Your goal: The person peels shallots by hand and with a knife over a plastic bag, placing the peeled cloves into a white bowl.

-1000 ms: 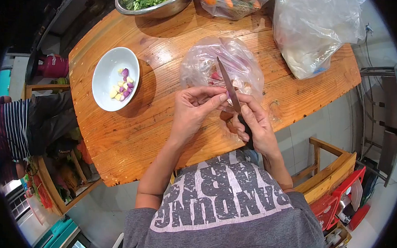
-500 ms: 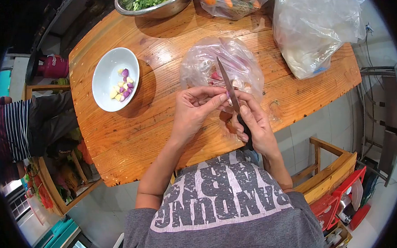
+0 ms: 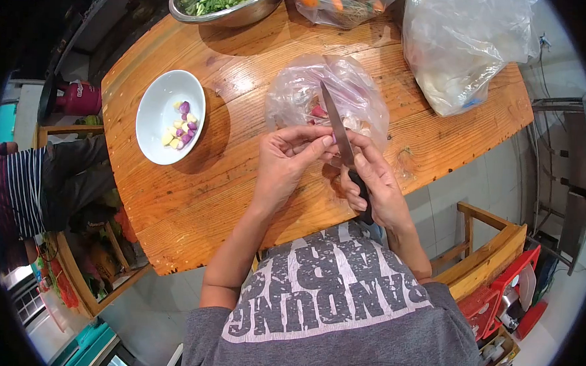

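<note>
My right hand (image 3: 378,187) is wrapped round the black handle of a knife (image 3: 336,121), its blade pointing up and slightly left. My left hand (image 3: 291,160) pinches a small purple piece (image 3: 335,139), probably a shallot, against the blade; the fingers hide most of it. Just beyond both hands lies an open clear plastic bag (image 3: 291,85) with reddish and pale bulbs inside. To the left, a white bowl (image 3: 153,121) holds several peeled purple shallots and pale garlic cloves (image 3: 180,129).
On the wooden table (image 3: 173,223) stand a metal bowl of chopped greens (image 3: 231,17), a bag with carrots (image 3: 345,8) and a large plastic bag (image 3: 465,53). A person in striped clothing (image 3: 27,194) is at the left. A wooden chair (image 3: 486,260) stands at the right.
Both hands remain nearly in place. The knife and the fingers of my right hand have shifted very slightly.
</note>
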A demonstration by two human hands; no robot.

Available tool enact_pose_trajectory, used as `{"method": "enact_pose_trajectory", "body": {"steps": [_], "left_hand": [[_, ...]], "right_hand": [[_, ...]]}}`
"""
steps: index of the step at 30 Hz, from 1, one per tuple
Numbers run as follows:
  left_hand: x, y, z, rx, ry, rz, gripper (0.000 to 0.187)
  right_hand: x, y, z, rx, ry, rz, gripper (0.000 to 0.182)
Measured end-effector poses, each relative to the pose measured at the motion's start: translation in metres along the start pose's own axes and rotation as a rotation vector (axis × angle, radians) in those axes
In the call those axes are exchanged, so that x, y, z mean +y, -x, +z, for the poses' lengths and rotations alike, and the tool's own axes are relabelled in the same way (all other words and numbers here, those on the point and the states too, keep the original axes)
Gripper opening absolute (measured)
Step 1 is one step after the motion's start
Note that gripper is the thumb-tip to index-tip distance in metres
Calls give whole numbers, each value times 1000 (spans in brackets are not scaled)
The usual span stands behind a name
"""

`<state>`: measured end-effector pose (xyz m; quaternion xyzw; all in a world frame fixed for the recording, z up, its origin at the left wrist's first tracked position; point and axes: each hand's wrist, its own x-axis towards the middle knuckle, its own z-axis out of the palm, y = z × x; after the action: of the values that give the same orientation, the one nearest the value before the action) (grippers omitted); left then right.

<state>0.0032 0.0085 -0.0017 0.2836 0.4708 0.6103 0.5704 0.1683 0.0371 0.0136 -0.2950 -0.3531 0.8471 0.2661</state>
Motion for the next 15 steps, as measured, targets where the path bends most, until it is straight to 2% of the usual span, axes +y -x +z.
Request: {"method": "enact_pose_trajectory", "body": {"steps": [8, 15], "left_hand": [[-2, 0, -2, -17, 15, 16, 16], [-5, -1, -2, 29, -36, 56, 15]], "right_hand": [[8, -1, -4, 45, 98, -60, 37], [3, 0, -2, 35, -47, 15, 38]]}}
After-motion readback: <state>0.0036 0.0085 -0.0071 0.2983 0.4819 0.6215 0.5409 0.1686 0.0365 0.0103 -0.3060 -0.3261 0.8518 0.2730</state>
